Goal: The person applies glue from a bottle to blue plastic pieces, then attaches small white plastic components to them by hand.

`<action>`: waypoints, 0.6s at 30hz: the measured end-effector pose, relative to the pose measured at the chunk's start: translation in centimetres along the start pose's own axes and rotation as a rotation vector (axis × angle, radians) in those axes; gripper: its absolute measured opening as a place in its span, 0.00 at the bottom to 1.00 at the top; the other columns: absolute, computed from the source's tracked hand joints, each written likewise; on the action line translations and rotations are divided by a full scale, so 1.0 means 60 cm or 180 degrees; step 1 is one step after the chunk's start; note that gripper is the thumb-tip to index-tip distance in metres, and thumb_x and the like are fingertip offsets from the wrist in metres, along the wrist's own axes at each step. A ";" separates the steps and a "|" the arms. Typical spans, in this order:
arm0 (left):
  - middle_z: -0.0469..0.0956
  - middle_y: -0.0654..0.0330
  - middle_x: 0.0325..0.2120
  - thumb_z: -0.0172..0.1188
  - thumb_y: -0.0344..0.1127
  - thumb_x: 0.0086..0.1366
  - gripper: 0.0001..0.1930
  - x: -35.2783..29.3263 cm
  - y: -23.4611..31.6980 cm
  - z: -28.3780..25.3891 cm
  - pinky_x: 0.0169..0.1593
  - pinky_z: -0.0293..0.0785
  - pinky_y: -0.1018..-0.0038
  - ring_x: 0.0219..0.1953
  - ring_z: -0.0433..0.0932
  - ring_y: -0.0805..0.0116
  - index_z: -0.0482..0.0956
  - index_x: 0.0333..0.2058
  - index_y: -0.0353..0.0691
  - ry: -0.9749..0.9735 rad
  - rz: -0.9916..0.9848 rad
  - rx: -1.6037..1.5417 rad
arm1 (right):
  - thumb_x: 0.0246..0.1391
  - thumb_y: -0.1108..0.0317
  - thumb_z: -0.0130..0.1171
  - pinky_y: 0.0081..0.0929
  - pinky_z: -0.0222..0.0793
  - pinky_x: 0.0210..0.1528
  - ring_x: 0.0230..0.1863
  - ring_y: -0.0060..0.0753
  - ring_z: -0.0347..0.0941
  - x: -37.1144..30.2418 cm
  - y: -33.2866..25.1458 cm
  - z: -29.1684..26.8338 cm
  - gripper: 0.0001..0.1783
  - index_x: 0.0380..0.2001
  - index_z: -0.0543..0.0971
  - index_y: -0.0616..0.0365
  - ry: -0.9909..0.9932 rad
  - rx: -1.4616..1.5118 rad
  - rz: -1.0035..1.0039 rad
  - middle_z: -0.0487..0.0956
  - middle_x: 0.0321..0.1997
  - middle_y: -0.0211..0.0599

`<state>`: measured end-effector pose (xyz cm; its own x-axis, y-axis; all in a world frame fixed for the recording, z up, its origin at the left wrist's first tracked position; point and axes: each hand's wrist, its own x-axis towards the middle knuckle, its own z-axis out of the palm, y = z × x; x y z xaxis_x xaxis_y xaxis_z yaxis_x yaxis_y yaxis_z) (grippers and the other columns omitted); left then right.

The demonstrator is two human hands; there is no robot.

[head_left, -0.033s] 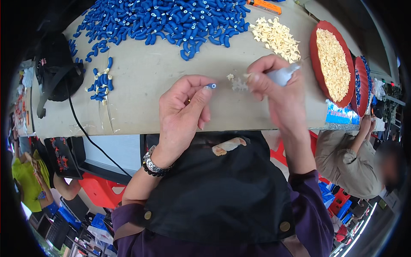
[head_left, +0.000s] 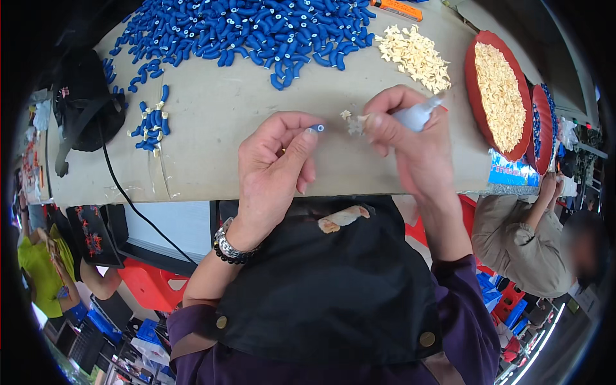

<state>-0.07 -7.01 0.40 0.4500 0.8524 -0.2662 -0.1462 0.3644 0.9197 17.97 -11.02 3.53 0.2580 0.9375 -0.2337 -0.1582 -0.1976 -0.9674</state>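
My left hand (head_left: 276, 154) pinches a short blue tube-like piece (head_left: 319, 128) between thumb and forefinger, its pale round end facing right. To the right, my right hand (head_left: 414, 144) is closed around a small whitish squeeze bottle (head_left: 417, 115), nozzle pointing up and right. A small cream-coloured bit (head_left: 364, 119) shows at its thumb and fingertip, partly blurred. Beside those fingertips, a whitish translucent patch (head_left: 352, 128) and a tiny cream piece (head_left: 346, 115) lie on the table. The two hands are apart.
A large heap of blue pieces (head_left: 256, 29) covers the far table. Cream pieces (head_left: 414, 58) lie right of it, near a red tray (head_left: 471, 77) full of more. Blue pieces with cream tips (head_left: 152, 125) sit left, beside a black bag (head_left: 80, 102) and cable. Another person (head_left: 532, 237) sits right.
My right hand, with the bottle, has shifted slightly left, its fingertips moving over the whitish patch. My left hand and the blue piece stay in place.
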 end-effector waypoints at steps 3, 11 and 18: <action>0.77 0.64 0.23 0.54 0.29 0.65 0.08 -0.002 -0.001 -0.001 0.16 0.60 0.88 0.16 0.66 0.86 0.75 0.40 0.32 -0.0005 -0.0030 -0.0025 | 0.48 0.74 0.63 0.13 0.62 0.24 0.22 0.14 0.69 -0.005 0.010 0.024 0.05 0.28 0.78 0.63 -0.0078 0.0475 0.0437 0.77 0.23 0.28; 0.77 0.62 0.24 0.55 0.29 0.65 0.07 -0.004 -0.006 -0.003 0.17 0.60 0.87 0.17 0.67 0.86 0.74 0.39 0.32 0.0026 0.0079 -0.0084 | 0.49 0.74 0.62 0.14 0.59 0.19 0.21 0.15 0.69 -0.004 0.013 0.040 0.04 0.27 0.77 0.63 0.0003 0.0631 0.0857 0.77 0.23 0.32; 0.77 0.62 0.24 0.56 0.27 0.64 0.06 -0.003 -0.011 -0.003 0.17 0.60 0.87 0.17 0.68 0.85 0.74 0.38 0.32 -0.0054 0.0211 -0.0049 | 0.49 0.72 0.62 0.14 0.59 0.18 0.20 0.16 0.69 0.000 0.019 0.037 0.05 0.28 0.77 0.62 -0.0077 0.0701 0.1016 0.77 0.23 0.33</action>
<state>-0.23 -7.33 -0.23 0.4537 0.8685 -0.1997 -0.1897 0.3131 0.9306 15.66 -10.58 2.62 0.1407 0.8458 -0.5146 -0.4284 -0.4166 -0.8018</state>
